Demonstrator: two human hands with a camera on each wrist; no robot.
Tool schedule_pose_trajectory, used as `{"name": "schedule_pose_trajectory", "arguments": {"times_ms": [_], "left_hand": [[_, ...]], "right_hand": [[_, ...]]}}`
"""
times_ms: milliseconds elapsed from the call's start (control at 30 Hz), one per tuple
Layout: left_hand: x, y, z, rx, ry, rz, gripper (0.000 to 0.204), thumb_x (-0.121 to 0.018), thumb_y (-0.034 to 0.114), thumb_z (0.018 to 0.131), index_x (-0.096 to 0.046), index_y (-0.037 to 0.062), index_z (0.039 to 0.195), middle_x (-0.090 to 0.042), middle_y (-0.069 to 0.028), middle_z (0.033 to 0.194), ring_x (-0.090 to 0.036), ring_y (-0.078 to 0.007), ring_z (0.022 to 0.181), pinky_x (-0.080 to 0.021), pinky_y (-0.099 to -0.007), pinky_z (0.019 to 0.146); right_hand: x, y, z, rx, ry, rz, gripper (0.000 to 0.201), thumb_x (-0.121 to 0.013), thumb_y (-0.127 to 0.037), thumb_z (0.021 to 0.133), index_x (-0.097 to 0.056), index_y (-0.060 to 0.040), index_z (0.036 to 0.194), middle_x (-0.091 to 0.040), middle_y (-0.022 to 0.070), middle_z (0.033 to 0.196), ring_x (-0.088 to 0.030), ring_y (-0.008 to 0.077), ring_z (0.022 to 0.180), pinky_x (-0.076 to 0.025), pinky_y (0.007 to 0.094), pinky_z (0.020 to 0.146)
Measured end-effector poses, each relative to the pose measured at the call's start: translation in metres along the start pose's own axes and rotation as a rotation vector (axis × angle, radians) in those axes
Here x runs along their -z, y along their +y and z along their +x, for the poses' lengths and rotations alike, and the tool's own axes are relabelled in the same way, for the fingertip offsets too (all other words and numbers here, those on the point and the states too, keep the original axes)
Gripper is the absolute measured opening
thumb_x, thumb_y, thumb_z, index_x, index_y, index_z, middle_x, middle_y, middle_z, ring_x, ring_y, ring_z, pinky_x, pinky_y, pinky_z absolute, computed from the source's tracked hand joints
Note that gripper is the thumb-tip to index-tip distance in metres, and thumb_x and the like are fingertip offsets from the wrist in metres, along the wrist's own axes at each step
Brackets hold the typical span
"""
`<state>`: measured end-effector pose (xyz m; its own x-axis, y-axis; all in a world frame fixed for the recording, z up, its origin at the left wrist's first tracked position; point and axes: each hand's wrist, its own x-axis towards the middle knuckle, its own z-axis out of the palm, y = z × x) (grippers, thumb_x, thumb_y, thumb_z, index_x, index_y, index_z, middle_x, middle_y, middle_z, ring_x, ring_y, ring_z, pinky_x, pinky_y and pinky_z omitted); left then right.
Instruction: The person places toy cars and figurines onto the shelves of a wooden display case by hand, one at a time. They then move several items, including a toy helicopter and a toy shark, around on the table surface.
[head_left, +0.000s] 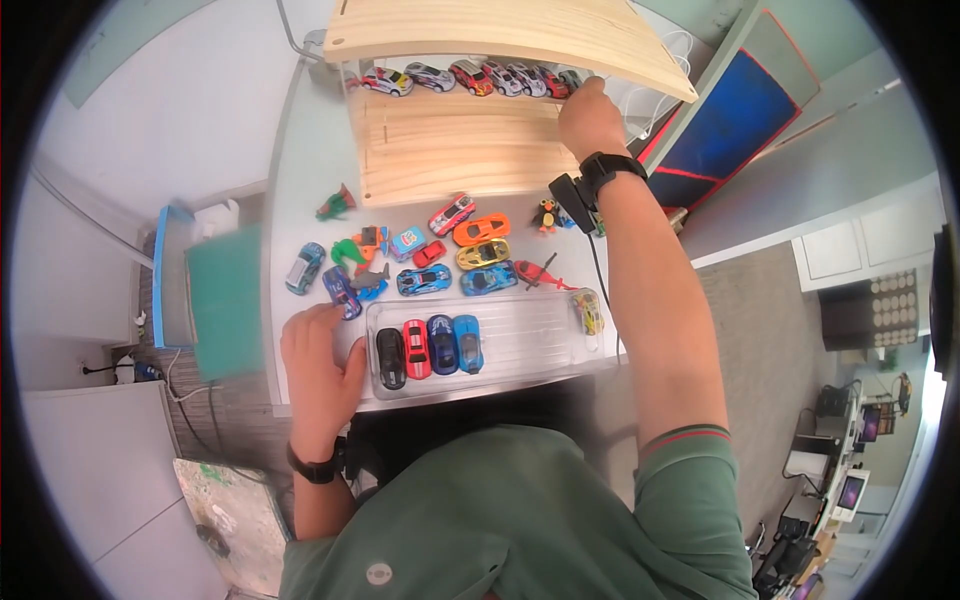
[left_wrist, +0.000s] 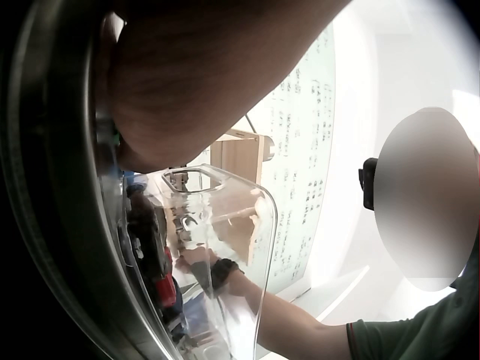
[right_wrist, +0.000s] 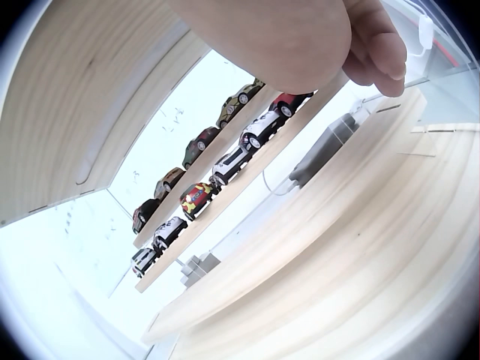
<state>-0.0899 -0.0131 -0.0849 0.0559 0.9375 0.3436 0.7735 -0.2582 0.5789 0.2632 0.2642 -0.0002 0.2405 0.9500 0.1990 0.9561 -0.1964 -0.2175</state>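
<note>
In the head view my right hand (head_left: 592,118) reaches to the right end of the wooden shelf. Its curled fingers grip a small dark toy car (head_left: 570,80), mostly hidden by the hand. Left of it on the shelf stands a row of toy cars, including a red one (head_left: 471,77) and a white one (head_left: 430,76). My left hand (head_left: 322,365) lies relaxed at the table's left, fingertips right at a dark blue toy car (head_left: 341,292). Its thumb is beside a clear plastic tray (head_left: 540,345) holding a black car (head_left: 390,358), a red car (head_left: 416,347) and two blue cars.
Several loose toy cars lie between tray and shelf, among them an orange car (head_left: 482,229) and a gold car (head_left: 483,254). A red helicopter (head_left: 540,274), a penguin figure (head_left: 546,215) and a grey shark (head_left: 372,278) lie nearby. The shelf's upper board (head_left: 500,30) overhangs the car row.
</note>
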Motion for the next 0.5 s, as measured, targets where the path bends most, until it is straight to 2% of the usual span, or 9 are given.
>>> {"name": "schedule_pose_trajectory", "arguments": {"times_ms": [500], "left_hand": [[0.0018, 0.0019, 0.0012, 0.015, -0.011, -0.002, 0.049, -0.077, 0.003, 0.083, -0.063, 0.0038, 0.13, -0.064, -0.0193, 0.131, -0.056, -0.0422, 0.125, -0.042, -0.0509, 0.109]], "right_hand": [[-0.0009, -0.0021, -0.0006, 0.033, -0.001, -0.062, 0.029, -0.054, -0.008, 0.101, -0.048, 0.0092, 0.124, -0.074, 0.0354, 0.111, -0.074, 0.0471, 0.108, -0.062, 0.0495, 0.093]]}}
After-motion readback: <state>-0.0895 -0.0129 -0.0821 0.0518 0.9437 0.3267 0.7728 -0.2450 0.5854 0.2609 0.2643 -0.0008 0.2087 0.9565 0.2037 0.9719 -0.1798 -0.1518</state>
